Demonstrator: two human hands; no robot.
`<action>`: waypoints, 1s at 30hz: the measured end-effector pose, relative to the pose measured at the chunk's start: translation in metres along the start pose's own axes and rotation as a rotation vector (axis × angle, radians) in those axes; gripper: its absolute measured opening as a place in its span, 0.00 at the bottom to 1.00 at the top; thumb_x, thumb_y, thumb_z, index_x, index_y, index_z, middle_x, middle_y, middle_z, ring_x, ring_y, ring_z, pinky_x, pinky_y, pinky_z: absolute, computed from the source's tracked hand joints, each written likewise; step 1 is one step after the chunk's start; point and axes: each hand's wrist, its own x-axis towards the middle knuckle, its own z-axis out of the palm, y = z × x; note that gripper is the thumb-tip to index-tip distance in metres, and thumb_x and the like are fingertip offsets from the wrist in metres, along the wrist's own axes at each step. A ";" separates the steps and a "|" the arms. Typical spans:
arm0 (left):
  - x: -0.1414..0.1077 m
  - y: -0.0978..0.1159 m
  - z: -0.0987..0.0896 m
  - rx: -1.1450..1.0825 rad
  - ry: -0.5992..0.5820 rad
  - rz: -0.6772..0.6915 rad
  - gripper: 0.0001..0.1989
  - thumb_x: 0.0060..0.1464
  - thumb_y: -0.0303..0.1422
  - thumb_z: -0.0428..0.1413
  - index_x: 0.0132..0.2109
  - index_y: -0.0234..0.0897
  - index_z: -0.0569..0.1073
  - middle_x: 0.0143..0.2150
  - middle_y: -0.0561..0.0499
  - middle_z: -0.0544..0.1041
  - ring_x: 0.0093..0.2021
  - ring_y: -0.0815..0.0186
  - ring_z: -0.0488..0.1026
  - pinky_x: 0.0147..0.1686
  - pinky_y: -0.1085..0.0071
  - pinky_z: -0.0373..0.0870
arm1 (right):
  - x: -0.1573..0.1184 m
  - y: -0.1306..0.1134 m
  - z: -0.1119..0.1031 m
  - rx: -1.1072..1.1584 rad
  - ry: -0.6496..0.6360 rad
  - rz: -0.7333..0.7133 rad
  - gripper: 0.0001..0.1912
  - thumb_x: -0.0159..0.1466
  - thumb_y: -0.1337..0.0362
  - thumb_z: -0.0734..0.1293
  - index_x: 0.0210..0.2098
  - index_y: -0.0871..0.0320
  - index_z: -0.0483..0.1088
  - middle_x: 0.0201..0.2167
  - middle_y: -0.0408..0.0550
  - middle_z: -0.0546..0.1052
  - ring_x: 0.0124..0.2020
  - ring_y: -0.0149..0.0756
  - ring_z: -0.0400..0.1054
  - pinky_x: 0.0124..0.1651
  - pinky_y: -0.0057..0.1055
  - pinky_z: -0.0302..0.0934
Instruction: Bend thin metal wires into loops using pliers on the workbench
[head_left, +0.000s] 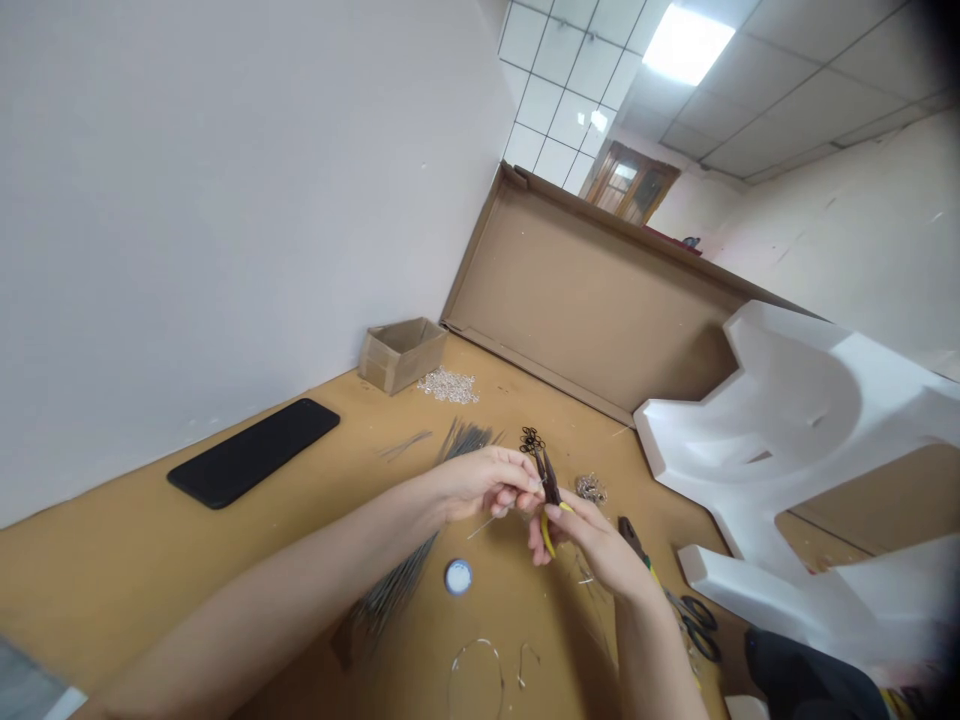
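Over the middle of the table (367, 430), the right hand (596, 545) grips the pliers (552, 490) by their yellow handles — their long axis runs toward the table's far edge, with the left hand (499, 485) just left of their tips, its fingertips pinching a small piece (542, 483) too fine to make out. The wire bundle (409, 575) lies slantwise beneath the left wrist (442, 492), nearer the left hand than the right

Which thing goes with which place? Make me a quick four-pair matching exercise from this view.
Things
1. yellow-handled pliers
2. flat black slab
3. small cardboard box
4. bundle of grey wires

Places
A. partly hidden by the left forearm
B. beside a heap of small pieces
C. in the right hand
D. farthest left of the four

Pairs: 1-C, 2-D, 3-B, 4-A
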 end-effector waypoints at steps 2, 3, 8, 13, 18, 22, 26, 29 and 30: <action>-0.001 0.000 0.002 -0.011 0.007 -0.001 0.03 0.44 0.25 0.53 0.26 0.31 0.66 0.19 0.56 0.67 0.14 0.81 0.54 0.12 0.82 0.47 | 0.001 0.003 -0.001 0.065 -0.032 -0.004 0.12 0.64 0.61 0.55 0.40 0.61 0.64 0.26 0.46 0.70 0.26 0.32 0.66 0.31 0.30 0.58; -0.001 0.000 0.003 -0.013 0.013 0.000 0.03 0.44 0.25 0.54 0.26 0.31 0.66 0.19 0.56 0.67 0.14 0.81 0.54 0.12 0.82 0.47 | 0.002 0.004 -0.002 0.076 -0.033 -0.008 0.12 0.64 0.62 0.55 0.40 0.61 0.64 0.27 0.47 0.70 0.27 0.33 0.66 0.31 0.31 0.58; -0.002 0.000 0.003 -0.002 0.032 0.008 0.04 0.44 0.26 0.54 0.26 0.31 0.65 0.18 0.56 0.66 0.14 0.81 0.54 0.13 0.82 0.47 | 0.002 0.001 0.001 -0.009 0.021 -0.040 0.11 0.64 0.62 0.54 0.37 0.61 0.65 0.27 0.47 0.70 0.27 0.31 0.65 0.32 0.29 0.57; -0.001 -0.001 0.002 0.009 0.014 0.012 0.03 0.44 0.27 0.54 0.26 0.32 0.66 0.18 0.56 0.67 0.14 0.81 0.54 0.13 0.82 0.47 | 0.000 -0.006 0.003 -0.080 0.044 -0.018 0.12 0.64 0.61 0.54 0.37 0.61 0.64 0.24 0.43 0.68 0.23 0.29 0.64 0.29 0.27 0.56; -0.001 -0.002 0.001 0.020 0.016 0.010 0.03 0.44 0.26 0.53 0.27 0.32 0.66 0.18 0.56 0.67 0.14 0.80 0.53 0.13 0.81 0.47 | -0.001 -0.005 0.003 -0.139 0.069 0.011 0.13 0.64 0.58 0.54 0.36 0.60 0.64 0.22 0.42 0.66 0.20 0.27 0.61 0.27 0.26 0.56; 0.000 -0.002 0.000 0.026 0.026 0.004 0.02 0.44 0.26 0.54 0.27 0.32 0.66 0.17 0.56 0.67 0.13 0.80 0.53 0.13 0.80 0.47 | -0.001 -0.003 0.003 -0.235 0.124 0.017 0.15 0.64 0.56 0.54 0.31 0.60 0.62 0.19 0.39 0.64 0.19 0.26 0.59 0.26 0.25 0.55; 0.001 -0.003 0.000 0.037 0.040 -0.001 0.02 0.44 0.26 0.53 0.27 0.32 0.66 0.18 0.56 0.68 0.13 0.80 0.53 0.13 0.81 0.48 | -0.001 -0.002 0.005 -0.330 0.176 0.003 0.16 0.64 0.55 0.53 0.27 0.60 0.61 0.19 0.39 0.62 0.20 0.27 0.58 0.28 0.25 0.54; 0.001 -0.003 -0.001 0.043 0.046 -0.005 0.02 0.44 0.26 0.53 0.27 0.33 0.66 0.18 0.56 0.68 0.13 0.80 0.53 0.12 0.81 0.48 | -0.001 -0.003 0.005 -0.401 0.193 -0.011 0.16 0.64 0.56 0.53 0.28 0.60 0.62 0.19 0.40 0.63 0.22 0.28 0.58 0.30 0.26 0.54; 0.001 -0.003 -0.001 0.045 0.046 -0.006 0.02 0.44 0.26 0.53 0.27 0.33 0.66 0.18 0.56 0.67 0.13 0.80 0.52 0.12 0.81 0.48 | -0.001 -0.003 0.006 -0.413 0.196 -0.013 0.16 0.64 0.55 0.53 0.28 0.59 0.62 0.19 0.40 0.63 0.23 0.28 0.58 0.31 0.26 0.54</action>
